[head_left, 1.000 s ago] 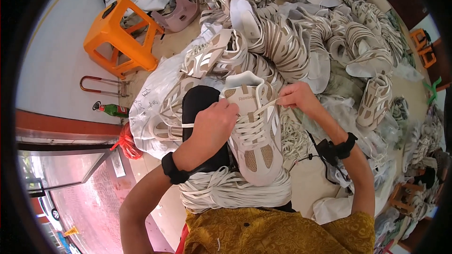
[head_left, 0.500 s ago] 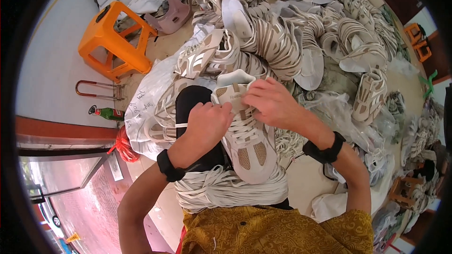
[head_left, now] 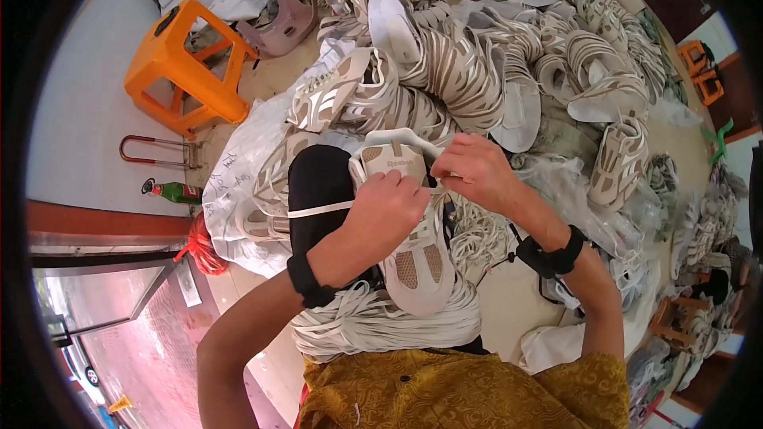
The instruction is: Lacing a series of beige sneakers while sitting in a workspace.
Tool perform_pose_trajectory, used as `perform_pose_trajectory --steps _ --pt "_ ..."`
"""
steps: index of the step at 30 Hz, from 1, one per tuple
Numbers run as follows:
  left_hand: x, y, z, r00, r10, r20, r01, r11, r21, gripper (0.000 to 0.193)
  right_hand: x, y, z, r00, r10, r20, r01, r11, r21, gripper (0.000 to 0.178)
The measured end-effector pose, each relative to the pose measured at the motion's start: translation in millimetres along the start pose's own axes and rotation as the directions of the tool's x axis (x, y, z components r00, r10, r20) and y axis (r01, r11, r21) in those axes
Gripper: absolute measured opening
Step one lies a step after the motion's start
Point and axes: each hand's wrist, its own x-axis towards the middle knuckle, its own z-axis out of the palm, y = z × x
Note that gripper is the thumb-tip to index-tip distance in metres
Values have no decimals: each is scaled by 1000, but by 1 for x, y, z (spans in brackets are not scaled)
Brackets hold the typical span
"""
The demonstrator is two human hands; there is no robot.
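A beige and white sneaker (head_left: pixel 419 286) lies on my lap, toe toward me, with pale laces across its front. My left hand (head_left: pixel 385 214) is closed over the lacing below the tongue. A flat white shoelace (head_left: pixel 319 210) trails from it to the left across my dark-clothed leg (head_left: pixel 318 179). With fingers pinched, my right hand (head_left: pixel 479 175) grips the sneaker's upper at the right side of the opening; its fingertips are partly hidden, so a lace there cannot be ruled out. Under the toe is a thick bundle of white laces (head_left: pixel 381 326).
Ahead lie long stacked rows of similar shoe uppers (head_left: pixel 465 83) and a single sneaker (head_left: pixel 620 163) at the right. To the left stand an orange stool (head_left: pixel 187 71), a green bottle (head_left: pixel 176 191) and a bunch of red plastic cord (head_left: pixel 205 246). Loose laces (head_left: pixel 483 238) lie beyond my right leg.
My left hand has moved right across the lacing, drawing the lace with it. My right hand has shifted slightly right, and the sneaker's right collar edge is pulled outward.
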Motion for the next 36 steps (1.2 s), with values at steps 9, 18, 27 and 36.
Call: perform_pose_trajectory --steps 9,18,27,36 --pt "16 4 9 944 111 310 -197 945 263 8 0 7 7 998 56 27 -56 998 15 17" --pt "48 -29 -9 652 -190 734 489 845 -216 18 -9 7 15 972 234 9 -220 897 382 22" --pt "19 -28 -22 819 -249 517 492 768 -410 17 -16 -7 7 895 441 65 -381 682 625 21" --pt "-9 -13 -19 942 -268 202 306 933 -189 10 -20 -32 22 980 190 -58 -154 909 388 19"
